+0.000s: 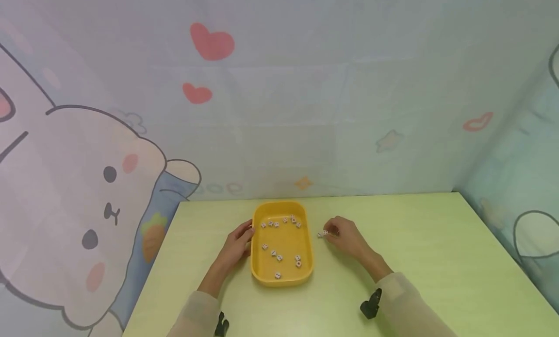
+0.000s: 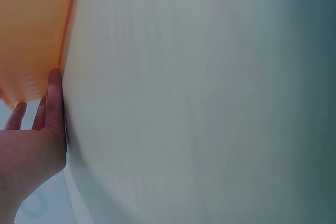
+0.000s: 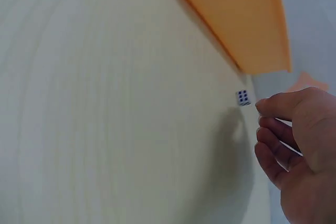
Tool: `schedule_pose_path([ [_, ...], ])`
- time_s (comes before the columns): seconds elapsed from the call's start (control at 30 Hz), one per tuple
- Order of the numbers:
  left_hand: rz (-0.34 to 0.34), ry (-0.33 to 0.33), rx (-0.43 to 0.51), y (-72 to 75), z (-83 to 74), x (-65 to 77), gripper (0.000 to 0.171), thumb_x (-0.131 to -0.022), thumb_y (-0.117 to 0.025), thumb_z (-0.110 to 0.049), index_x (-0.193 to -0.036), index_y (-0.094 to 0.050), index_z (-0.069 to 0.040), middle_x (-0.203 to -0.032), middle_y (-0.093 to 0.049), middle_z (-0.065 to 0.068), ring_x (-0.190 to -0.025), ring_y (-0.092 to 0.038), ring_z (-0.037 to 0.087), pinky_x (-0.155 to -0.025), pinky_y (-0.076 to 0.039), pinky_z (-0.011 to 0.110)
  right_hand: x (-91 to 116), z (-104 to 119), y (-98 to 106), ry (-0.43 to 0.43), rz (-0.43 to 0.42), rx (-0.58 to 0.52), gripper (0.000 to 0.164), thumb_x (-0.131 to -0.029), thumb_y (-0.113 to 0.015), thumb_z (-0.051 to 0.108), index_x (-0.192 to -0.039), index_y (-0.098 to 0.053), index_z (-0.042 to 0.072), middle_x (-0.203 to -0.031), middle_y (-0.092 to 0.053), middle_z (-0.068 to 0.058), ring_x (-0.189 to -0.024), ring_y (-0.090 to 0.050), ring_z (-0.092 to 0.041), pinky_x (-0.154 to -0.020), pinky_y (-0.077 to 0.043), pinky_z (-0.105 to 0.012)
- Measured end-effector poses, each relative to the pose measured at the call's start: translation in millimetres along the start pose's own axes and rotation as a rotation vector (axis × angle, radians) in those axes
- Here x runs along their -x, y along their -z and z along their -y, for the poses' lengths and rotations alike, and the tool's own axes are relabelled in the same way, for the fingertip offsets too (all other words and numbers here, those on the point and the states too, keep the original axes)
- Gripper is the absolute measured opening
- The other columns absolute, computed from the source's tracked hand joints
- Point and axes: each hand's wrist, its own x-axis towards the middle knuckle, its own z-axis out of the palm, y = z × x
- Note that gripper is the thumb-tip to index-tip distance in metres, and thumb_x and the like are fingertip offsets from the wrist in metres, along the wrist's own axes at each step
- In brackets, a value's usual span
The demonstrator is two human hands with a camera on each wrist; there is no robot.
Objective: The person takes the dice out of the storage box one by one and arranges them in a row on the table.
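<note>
A yellow tray (image 1: 281, 280) lies on the table with several small white dice (image 1: 279, 258) scattered inside. At its left side my left hand (image 1: 235, 247) rests, fairly straight fingers touching the outer wall, as the left wrist view also shows. Right of the tray, my right hand (image 1: 347, 237) pinches a die (image 1: 325, 232) between thumb and fingertips, low over the table; the thumb hides this die in the right wrist view. Just left of those fingertips, another die (image 3: 242, 98) lies on the table, its six-pip face visible.
The light green table (image 1: 436, 259) reaches back to a printed cloth (image 1: 305, 109) with hearts and a cartoon rabbit. More cloth hangs along the right side. Dark wrist mounts (image 1: 371, 304) sit at both sleeves.
</note>
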Motion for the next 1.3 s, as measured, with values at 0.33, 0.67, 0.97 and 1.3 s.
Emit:
schedule_pose_path([
  [0.33,0.029,-0.012,0.011,0.0,0.5,0.8,0.048,-0.102,-0.053,-0.038,-0.148,-0.047,-0.023,-0.147,-0.05,0.004,-0.126,-0.054,0.027,-0.074,-0.057,0.033,-1,-14,-8,-0.024,0.027,0.015,0.01,-0.086,-0.073,0.004,-0.095,-0.071,0.009,-0.088,-0.062,0.002,-0.082,-0.057,-0.014,-0.077,-0.052,-0.036],
  [0.67,0.064,-0.013,0.028,-0.8,3.2,-1.4,0.05,-0.103,-0.053,-0.037,-0.149,-0.045,-0.022,-0.149,-0.048,0.008,-0.128,-0.052,0.029,-0.075,-0.057,0.032,-4,-19,-9,-0.005,0.062,0.0,0.013,-0.084,-0.074,0.002,-0.093,-0.071,0.011,-0.085,-0.061,0.003,-0.079,-0.055,-0.013,-0.071,-0.05,-0.032],
  [0.97,0.05,-0.009,0.02,-3.8,2.2,-3.0,0.049,-0.103,-0.053,-0.037,-0.149,-0.046,-0.022,-0.148,-0.049,0.006,-0.125,-0.054,0.027,-0.074,-0.057,0.031,-7,-21,-7,-0.023,0.075,0.021,0.014,-0.084,-0.075,0.004,-0.095,-0.07,0.01,-0.087,-0.061,0.002,-0.081,-0.055,-0.015,-0.075,-0.05,-0.034],
  [1.3,0.053,-0.008,0.016,-3.8,3.1,-6.0,0.05,-0.102,-0.054,-0.037,-0.149,-0.046,-0.021,-0.148,-0.049,0.008,-0.124,-0.054,0.028,-0.073,-0.056,0.031,-15,5,3,0.011,0.033,-0.047,0.022,-0.088,-0.074,0.013,-0.108,-0.069,0.006,-0.099,-0.063,-0.002,-0.091,-0.059,-0.018,-0.08,-0.052,-0.037],
])
